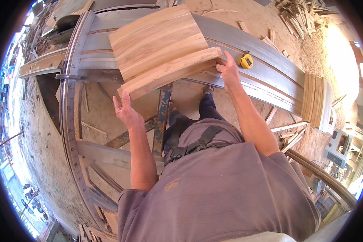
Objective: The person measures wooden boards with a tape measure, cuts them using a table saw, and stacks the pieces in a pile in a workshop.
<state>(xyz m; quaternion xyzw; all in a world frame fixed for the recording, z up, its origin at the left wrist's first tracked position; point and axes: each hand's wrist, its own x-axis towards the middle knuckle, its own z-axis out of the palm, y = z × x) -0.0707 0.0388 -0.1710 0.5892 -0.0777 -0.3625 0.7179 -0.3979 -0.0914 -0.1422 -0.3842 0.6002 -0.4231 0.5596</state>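
Observation:
A pale wooden board (169, 70) is held by its two ends, slanting up to the right in front of me. My left hand (129, 113) grips its near left corner, the thumb on the end and some fingers spread away. The opposite end is pinched in my right hand (230, 72), between thumb and fingers. Right behind this board lies a wide, pale wood-grained surface (159, 42) on the metal table; I cannot tell whether it is one panel or several boards side by side. Part of each hand's grip is hidden behind the wood.
A yellow tape measure (246, 60) rests on the long metal table (270, 72), right of my right hand. Stacked wooden strips (313, 99) stand at the table's right end. A metal rail (70, 101) with a clamp-like fitting runs along the left. Wood scraps (298, 18) and shavings cover the floor at far right.

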